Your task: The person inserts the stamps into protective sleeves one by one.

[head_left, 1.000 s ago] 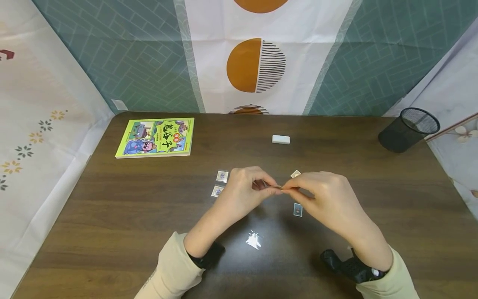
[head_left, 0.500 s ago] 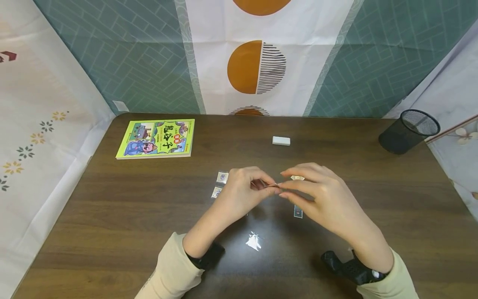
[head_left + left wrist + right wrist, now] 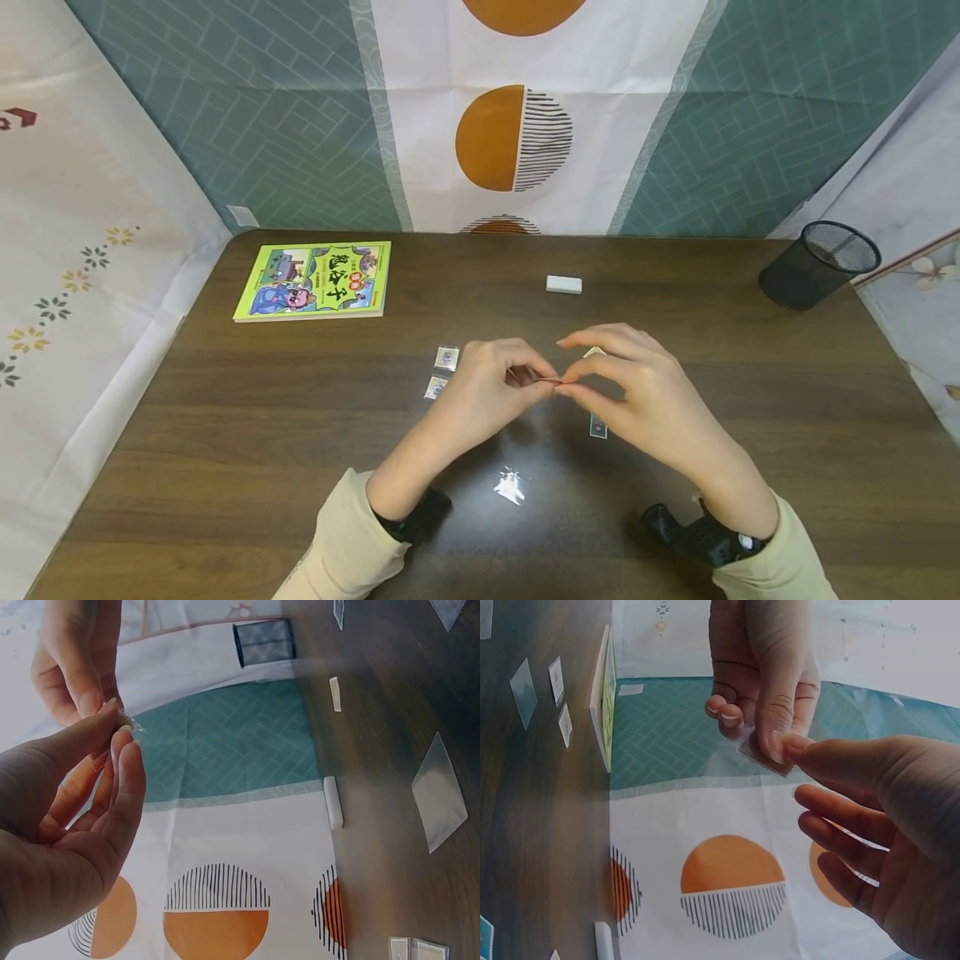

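Observation:
Between the fingertips of both hands is a small dark stamp (image 3: 766, 761) with a toothed edge, with clear plastic (image 3: 136, 724) around or beside it. My left hand (image 3: 487, 387) pinches it between thumb and fingers. From the other side, the right hand (image 3: 645, 392) pinches its edge with thumb and forefinger, other fingers spread. Under the right hand lie a blue stamp (image 3: 597, 427) and a pale stamp (image 3: 594, 352), both partly covered. Two sleeved stamps, an upper stamp (image 3: 447, 357) and a lower stamp (image 3: 436, 387), lie left of the left hand.
A shiny clear plastic sleeve (image 3: 439, 796) lies on the brown table (image 3: 187, 467) in front of me. Toward the back are a yellow-green book (image 3: 315, 281), a white eraser-like block (image 3: 564, 285) and a black mesh pen holder (image 3: 813, 267). Patterned cloth (image 3: 300, 125) hangs behind.
The right hand's fingers spread apart and shifted at the stamp's edge, then thumb and forefinger came together on it again. My left hand has kept its hold, nearly still.

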The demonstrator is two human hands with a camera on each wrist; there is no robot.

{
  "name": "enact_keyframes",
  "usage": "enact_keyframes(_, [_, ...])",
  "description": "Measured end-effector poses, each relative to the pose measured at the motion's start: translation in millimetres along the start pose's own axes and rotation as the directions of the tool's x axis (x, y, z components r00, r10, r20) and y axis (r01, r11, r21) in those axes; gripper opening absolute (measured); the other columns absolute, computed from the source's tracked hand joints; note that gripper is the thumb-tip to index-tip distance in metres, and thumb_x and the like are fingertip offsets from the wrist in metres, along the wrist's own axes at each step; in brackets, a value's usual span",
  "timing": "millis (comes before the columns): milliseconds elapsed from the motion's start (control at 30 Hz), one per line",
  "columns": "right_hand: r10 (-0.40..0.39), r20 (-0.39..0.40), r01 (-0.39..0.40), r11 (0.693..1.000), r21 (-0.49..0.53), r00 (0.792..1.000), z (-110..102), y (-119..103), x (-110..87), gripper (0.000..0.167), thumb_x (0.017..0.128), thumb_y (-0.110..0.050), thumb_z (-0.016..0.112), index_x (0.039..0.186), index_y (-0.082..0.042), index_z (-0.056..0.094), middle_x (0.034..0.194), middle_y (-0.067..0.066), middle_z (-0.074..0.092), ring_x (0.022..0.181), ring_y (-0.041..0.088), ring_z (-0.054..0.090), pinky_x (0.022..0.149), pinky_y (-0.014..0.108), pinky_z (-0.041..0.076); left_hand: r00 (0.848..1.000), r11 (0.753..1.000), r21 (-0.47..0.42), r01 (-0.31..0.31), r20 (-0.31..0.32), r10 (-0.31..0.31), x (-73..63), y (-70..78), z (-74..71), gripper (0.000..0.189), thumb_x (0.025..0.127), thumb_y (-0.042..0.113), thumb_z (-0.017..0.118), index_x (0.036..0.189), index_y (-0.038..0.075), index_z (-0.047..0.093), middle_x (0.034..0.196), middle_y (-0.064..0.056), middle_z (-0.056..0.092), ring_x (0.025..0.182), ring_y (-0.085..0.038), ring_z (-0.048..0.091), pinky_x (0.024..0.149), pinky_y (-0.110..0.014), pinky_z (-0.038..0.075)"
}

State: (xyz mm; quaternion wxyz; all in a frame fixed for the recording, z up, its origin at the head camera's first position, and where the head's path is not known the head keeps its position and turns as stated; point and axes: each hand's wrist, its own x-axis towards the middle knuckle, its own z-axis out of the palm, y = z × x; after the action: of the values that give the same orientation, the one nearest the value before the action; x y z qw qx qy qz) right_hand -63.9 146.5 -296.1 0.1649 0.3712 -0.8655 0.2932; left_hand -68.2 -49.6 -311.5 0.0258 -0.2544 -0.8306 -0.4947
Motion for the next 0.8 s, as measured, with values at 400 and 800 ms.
enact_keyframes(400, [0.012,0.083,-0.007,0.998,-0.063,0.997,7.1,1.5,-0.6,0.016,0.078,-0.007,0.074,0.084,-0.014,0.061,0.108,0.002,0.062,0.103,0.021,0.055,0.085,0.044,0.042,1.000,1.000,0.027,-0.006,0.028,0.005,-0.3,-0.6,0.2,0.010,0.073,0.013,0.080,0.077,0.008,0.072,0.074,0.003,0.065,0.063,-0.005,0.055,0.058,-0.017,0.048])
enact_keyframes(800, [-0.037,0.079,0.042,0.997,-0.065,0.996,9.7,3.8,0.1,0.004,0.085,-0.012,0.067,0.088,-0.011,0.064,0.107,0.002,0.063,0.100,0.019,0.057,0.086,0.043,0.042,0.999,0.998,0.056,-0.020,0.030,0.018,0.9,-4.0,0.7,0.007,0.076,0.012,0.078,0.077,0.010,0.072,0.075,0.004,0.065,0.063,-0.005,0.054,0.058,-0.016,0.048])
